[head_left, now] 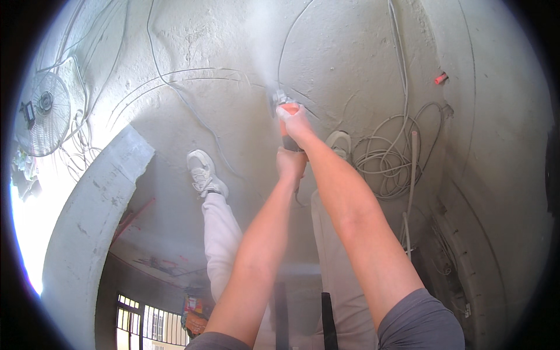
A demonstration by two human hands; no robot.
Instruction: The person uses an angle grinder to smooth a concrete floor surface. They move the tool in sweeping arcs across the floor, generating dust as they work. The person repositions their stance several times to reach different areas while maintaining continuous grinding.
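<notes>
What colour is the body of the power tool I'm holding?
The power tool is orange and black, best seen in the head view.

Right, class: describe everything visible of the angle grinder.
The angle grinder has an orange, plastic-looking body, black toward the rear, and a grey, metal-looking head pointing away from the person at the concrete floor. The right hand wraps its front, the left hand its rear. Pale dust streams from the head; floor contact is unclear.

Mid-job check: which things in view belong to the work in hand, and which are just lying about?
In the work:
orange power tool
right hand, gripping its front
left hand, gripping its rear
dust plume at its head

Apparently just about:
coiled cable (connection to tool unclear)
pale pipe
small red piece
fan, far left
</notes>
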